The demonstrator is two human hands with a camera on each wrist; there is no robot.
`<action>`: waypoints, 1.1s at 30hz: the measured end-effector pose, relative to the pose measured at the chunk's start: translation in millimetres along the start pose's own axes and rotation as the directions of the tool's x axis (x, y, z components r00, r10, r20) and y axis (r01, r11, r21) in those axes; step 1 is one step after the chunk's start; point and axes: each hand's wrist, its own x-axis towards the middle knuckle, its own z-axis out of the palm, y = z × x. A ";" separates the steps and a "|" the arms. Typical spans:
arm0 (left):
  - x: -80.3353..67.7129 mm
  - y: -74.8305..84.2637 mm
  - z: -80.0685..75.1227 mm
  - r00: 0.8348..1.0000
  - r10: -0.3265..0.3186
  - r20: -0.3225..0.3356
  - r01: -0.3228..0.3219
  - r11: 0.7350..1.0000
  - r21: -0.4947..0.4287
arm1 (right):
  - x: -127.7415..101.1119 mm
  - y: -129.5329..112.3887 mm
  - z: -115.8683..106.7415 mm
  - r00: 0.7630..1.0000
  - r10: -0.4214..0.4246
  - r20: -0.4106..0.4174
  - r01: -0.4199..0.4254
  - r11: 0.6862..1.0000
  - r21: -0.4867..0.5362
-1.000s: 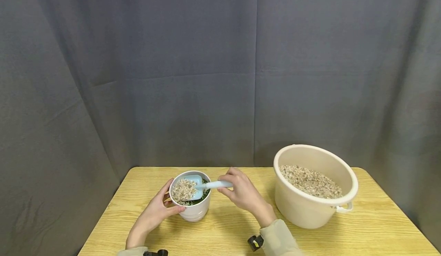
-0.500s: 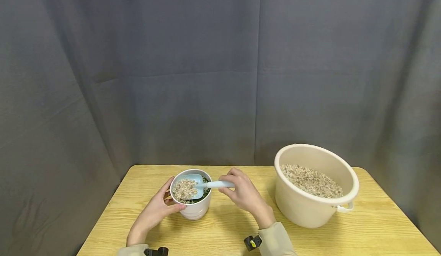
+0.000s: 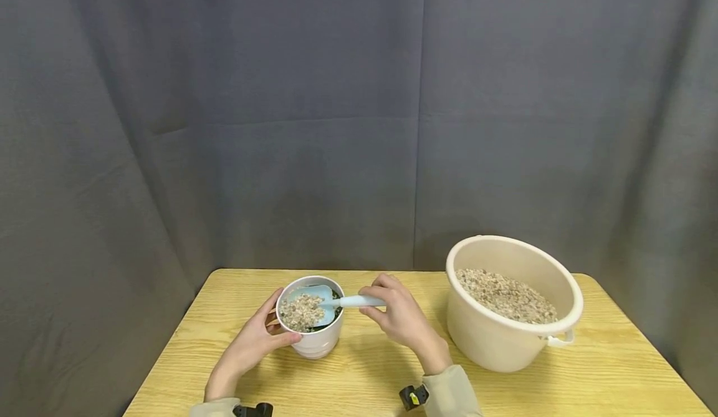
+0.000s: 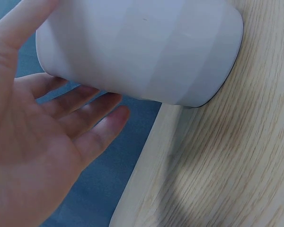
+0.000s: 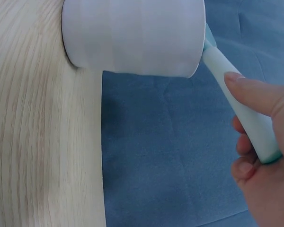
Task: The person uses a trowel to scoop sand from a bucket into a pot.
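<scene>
A white round pot (image 3: 317, 344) stands on the table at the left in the head view. My left hand (image 3: 253, 344) grips its upper side, the thumb near the front rim and the fingers round the far left. In the left wrist view, those fingers (image 4: 92, 111) lie along the pot's wall. My right hand (image 3: 405, 317) holds the handle of a light-blue scoop (image 3: 361, 301). The scoop's blade is inside the pot's mouth, beside tan grit (image 3: 301, 313). Something dark green shows at the pot's inner right side.
A large cream bucket (image 3: 488, 345) with tan grit (image 3: 507, 297) in it stands at the right of the wooden table (image 3: 359, 386). A grey-blue curtain (image 3: 314, 124) hangs behind the table.
The scoop and my right hand have shifted slightly to the right. The grit lies a little lower and more spread in the pot. My left hand keeps its place.
</scene>
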 end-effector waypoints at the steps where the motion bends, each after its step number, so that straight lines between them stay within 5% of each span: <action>1: 0.3 0.1 0.3 1.000 0.001 -0.001 -0.001 1.000 0.002 | -0.5 1.2 -0.5 1.000 -0.004 -0.006 0.004 1.000 0.004; 10: 0.8 -4.2 -0.3 1.000 -0.010 -0.018 0.011 0.999 0.030 | -2.5 7.8 -3.6 0.996 -0.064 -0.069 0.064 0.998 0.006; 33: 0.1 -0.7 1.5 1.000 0.011 -0.019 -0.011 1.000 0.024 | -3.6 8.8 -8.6 0.993 -0.057 -0.101 0.062 0.997 0.048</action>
